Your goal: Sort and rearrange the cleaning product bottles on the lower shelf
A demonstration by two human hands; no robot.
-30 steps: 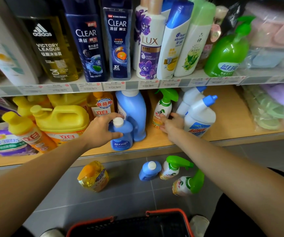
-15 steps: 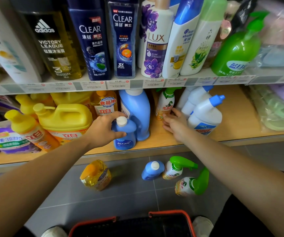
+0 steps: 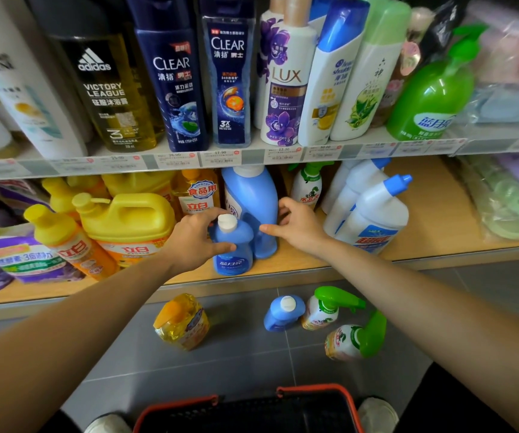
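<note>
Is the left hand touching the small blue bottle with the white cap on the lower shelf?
Touching. The head view shows the left hand gripping the small blue bottle, thumb across its front.

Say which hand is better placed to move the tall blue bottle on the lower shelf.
Right. The right hand is open beside the tall blue bottle, fingers spread toward it; the left hand grips the small blue bottle.

two small blue bottles, one tall blue bottle, three green spray bottles, at least two white blue-capped bottles, two clear shampoo bottles, one yellow floor bottle, one basket.
</note>
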